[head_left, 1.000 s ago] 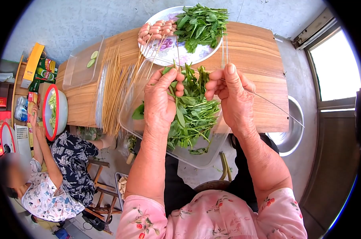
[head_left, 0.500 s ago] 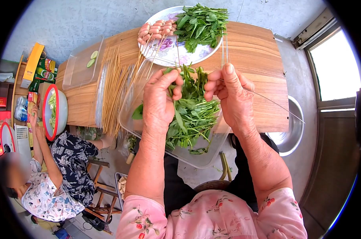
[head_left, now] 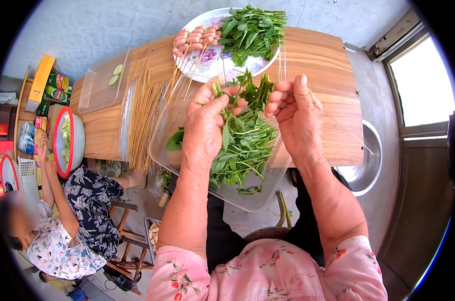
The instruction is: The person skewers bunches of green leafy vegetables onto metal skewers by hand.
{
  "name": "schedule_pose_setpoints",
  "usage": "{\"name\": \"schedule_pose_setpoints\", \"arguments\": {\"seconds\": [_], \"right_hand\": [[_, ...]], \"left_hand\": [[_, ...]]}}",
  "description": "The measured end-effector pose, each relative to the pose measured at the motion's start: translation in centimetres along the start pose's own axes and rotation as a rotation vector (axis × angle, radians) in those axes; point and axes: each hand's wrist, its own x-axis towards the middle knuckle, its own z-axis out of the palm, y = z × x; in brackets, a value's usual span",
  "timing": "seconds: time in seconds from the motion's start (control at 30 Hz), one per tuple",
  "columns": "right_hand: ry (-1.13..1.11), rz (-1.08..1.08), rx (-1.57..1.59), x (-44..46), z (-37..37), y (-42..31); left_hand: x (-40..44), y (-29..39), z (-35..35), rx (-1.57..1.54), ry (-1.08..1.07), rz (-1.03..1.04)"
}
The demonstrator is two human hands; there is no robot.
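Note:
My left hand (head_left: pixel 206 115) is closed around a few stems of leafy greens (head_left: pixel 226 108), above a clear plastic bin. Just to its right, my right hand (head_left: pixel 298 113) pinches a thin metal skewer (head_left: pixel 349 130) that sticks out to the lower right. A bunch of greens (head_left: pixel 258 93) is threaded on the skewer's other end, between my hands. Below them, a pile of loose leafy greens (head_left: pixel 245 150) lies in the clear plastic bin (head_left: pixel 262 203).
On the wooden table (head_left: pixel 323 75), a floral plate (head_left: pixel 260 65) holds skewered sausages (head_left: pixel 195 37) and skewered greens (head_left: pixel 255 30). Bamboo skewers (head_left: pixel 146 115) lie left, near a clear tray (head_left: pixel 99 95) with cucumber slices. A co-worker (head_left: pixel 67 226) sits at left beside a red-rimmed basin (head_left: pixel 77 140).
My left hand has turned and moved slightly right, with stems now showing above its fingers. The skewer has shifted a little left, and the threaded bunch sits closer to my right fingers.

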Motion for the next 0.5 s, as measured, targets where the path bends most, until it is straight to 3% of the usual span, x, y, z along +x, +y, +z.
{"name": "schedule_pose_setpoints", "arguments": {"seconds": [0.5], "right_hand": [[-0.088, -0.059, -0.258, -1.0, 1.0, 0.3]], "left_hand": [[-0.1, 0.2, -0.1, 0.066, 0.049, 0.073]]}}
